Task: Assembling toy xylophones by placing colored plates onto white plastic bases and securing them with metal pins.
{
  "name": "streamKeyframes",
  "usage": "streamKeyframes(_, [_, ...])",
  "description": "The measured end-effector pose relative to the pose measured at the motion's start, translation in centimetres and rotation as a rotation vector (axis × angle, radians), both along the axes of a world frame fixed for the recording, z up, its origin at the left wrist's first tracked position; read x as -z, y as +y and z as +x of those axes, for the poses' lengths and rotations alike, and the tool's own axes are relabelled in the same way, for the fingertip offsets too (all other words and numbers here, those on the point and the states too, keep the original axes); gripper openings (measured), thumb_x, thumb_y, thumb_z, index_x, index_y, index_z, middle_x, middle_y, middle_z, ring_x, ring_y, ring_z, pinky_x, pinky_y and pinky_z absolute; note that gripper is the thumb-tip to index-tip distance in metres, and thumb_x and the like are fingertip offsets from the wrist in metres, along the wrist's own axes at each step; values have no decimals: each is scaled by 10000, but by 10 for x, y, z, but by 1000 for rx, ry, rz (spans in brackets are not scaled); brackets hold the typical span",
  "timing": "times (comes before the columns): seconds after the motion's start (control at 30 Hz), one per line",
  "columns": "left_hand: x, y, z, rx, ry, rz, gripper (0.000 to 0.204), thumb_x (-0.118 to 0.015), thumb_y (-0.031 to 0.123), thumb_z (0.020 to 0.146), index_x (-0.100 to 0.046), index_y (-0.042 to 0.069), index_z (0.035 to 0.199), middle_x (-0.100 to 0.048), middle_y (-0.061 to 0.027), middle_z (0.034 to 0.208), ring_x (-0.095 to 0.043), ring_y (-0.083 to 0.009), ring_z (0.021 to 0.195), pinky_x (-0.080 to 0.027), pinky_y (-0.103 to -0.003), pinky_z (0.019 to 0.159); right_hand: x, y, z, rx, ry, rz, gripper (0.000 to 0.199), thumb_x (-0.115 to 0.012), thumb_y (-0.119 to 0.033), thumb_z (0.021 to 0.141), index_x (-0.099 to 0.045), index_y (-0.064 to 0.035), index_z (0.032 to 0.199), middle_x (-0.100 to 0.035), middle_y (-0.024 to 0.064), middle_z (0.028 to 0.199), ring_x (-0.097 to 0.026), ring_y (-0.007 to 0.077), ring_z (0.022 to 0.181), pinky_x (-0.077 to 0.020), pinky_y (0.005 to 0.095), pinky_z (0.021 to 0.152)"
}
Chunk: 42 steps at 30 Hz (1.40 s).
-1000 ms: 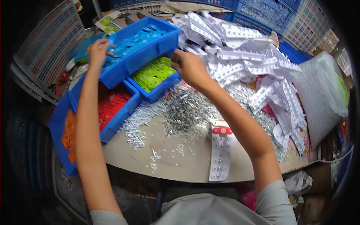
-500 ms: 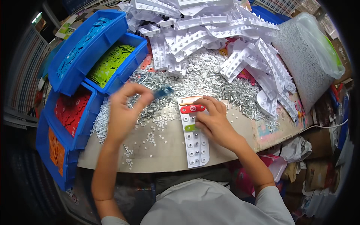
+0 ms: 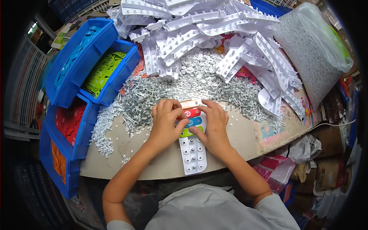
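A narrow white plastic panel (image 3: 187,158) lies on the table, with rows of round sockets and small metal pins along its near half. Across its far half sit flat rounded plastic tabs: an orange one (image 3: 189,104), a red one (image 3: 193,112), a blue one (image 3: 194,121) and a green one (image 3: 186,133). My left hand (image 3: 165,122) is closed, thumb and forefinger at the blue tab's left end. On the panel's other side, my right hand (image 3: 215,123) curls round the right edge, its thumb by the green tab. The fingers partly cover the tab ends.
Blue bins (image 3: 89,128) at left contain blue, green, red and orange tabs. Behind the hands are heaps of metal pins (image 3: 140,100) and white caps (image 3: 197,67). White panels (image 3: 184,42) are piled farther back; a clear bag of small parts (image 3: 308,53) stands right.
My left hand has come right and down to the panel with the blue tab, which now lies between the red and green ones. My right hand has shifted to the panel's right edge.
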<state>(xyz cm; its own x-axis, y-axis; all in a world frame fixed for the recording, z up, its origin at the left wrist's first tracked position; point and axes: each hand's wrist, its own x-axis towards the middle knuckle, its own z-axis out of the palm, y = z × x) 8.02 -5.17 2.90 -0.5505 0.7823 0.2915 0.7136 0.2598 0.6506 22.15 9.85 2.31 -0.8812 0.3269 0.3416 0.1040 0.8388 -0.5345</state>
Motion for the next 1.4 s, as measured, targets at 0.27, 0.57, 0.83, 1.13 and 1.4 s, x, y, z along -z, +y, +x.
streamKeyframes(0.27, [-1, 4, 15, -169, 96, -32, 364, -829, 176, 791, -644, 90, 1093, -565, -110, 1227, -482, -321, 1244, -306, -471, 1063, 0, -1, 2, -3, 1, -16, 749, -872, -229, 793, -493, -70, 1420, -468, 162, 1530, -390, 378, 1443, -247, 522, 1160])
streamKeyframes(0.57, [-56, 52, -75, -152, 421, 96, 152, -668, 1, 880, -702, 36, 1024, -716, -162, 962, -708, -356, 910, -542, -435, 783, -4, -2, 2, -14, 12, -30, 580, -851, -234, 826, -579, -78, 1314, -526, 143, 1439, -432, 357, 1400, -267, 498, 1141])
streamKeyframes(0.83, [-11, -1, -194, -355, 344, -115, 143, -570, 79, 955, -696, 15, 974, -726, -228, 909, -711, -433, 863, -555, -503, 766, -29, 44, -9, 86, 197, 13, 161, -753, -127, 906, -699, -73, 1048, -658, 84, 1036, -579, 288, 1043, -365, 448, 974])
streamKeyframes(1.13, [26, 42, -212, -396, 506, -575, 117, -610, 43, 913, -718, -1, 899, -744, -248, 914, -749, -418, 886, -607, -519, 771, -35, 94, -13, 188, 235, 95, 91, -716, -76, 932, -727, -29, 1010, -724, 129, 945, -651, 331, 906, -484, 432, 837])
streamKeyframes(1.4, [12, 26, -197, -376, 590, -550, 104, -644, 73, 889, -722, 14, 853, -739, -222, 853, -742, -414, 807, -601, -508, 718, -30, 194, -18, 442, -29, 231, 157, -630, -109, 989, -739, -18, 1057, -728, 221, 937, -694, 421, 894, -541, 505, 790])
